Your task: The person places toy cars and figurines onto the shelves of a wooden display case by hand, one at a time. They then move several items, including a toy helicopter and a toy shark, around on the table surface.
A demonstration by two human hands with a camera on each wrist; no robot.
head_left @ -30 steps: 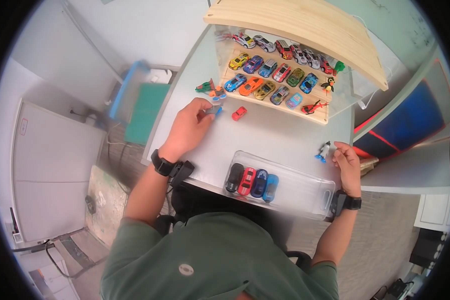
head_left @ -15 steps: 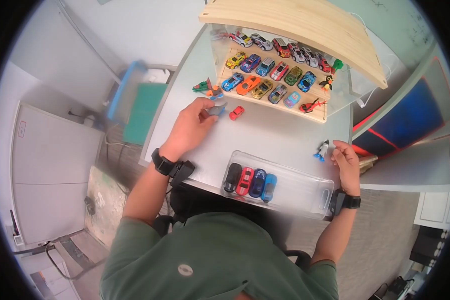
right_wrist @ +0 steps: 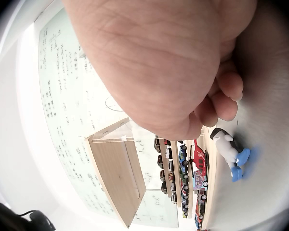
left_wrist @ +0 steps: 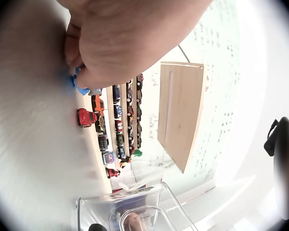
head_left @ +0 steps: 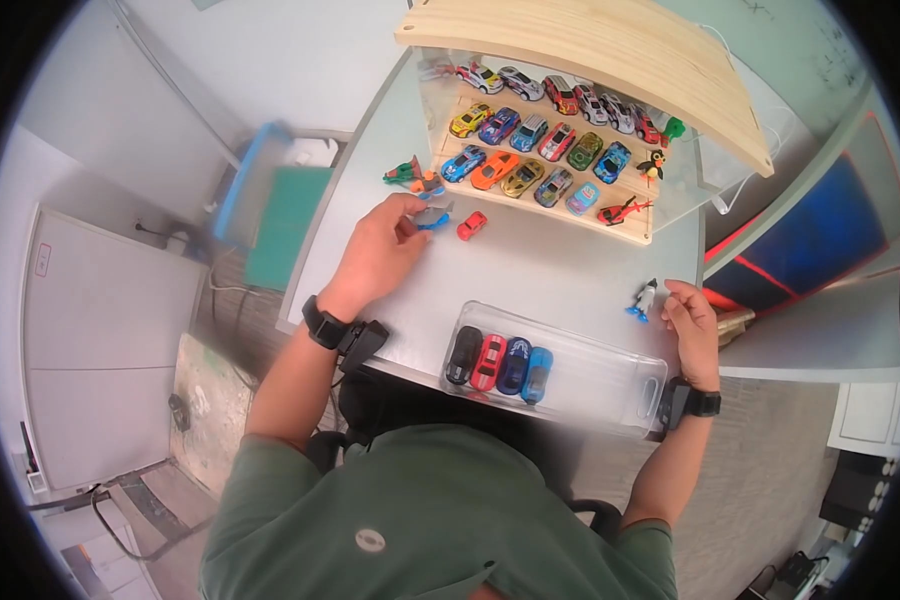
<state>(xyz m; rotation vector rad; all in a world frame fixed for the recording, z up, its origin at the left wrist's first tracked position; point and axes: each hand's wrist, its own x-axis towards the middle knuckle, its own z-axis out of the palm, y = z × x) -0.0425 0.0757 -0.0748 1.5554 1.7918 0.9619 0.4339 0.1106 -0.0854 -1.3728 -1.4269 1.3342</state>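
Observation:
In the head view my left hand (head_left: 382, 250) pinches a small grey and blue toy (head_left: 433, 222) low over the table, left of a red toy car (head_left: 471, 226). The left wrist view shows its blue part (left_wrist: 80, 85) at the fingertips; the fingers hide much of it. A green, red and orange toy (head_left: 410, 177) lies just beyond that hand. My right hand (head_left: 694, 335) rests at the table's right side with loosely curled fingers, holding nothing. Beside it is a small white and black figure (right_wrist: 226, 147) with blue feet.
A wooden display case (head_left: 600, 228) with clear sides holds rows of toy cars at the back. Along the front edge sits a clear plastic bin (head_left: 610, 390) with several cars, among them a black one (head_left: 465, 355). The table (head_left: 530, 270) is light grey.
The grey and blue toy has turned in my left hand: its blue part now points down, with the grey part above. The right hand stays in place. The head view has shifted slightly.

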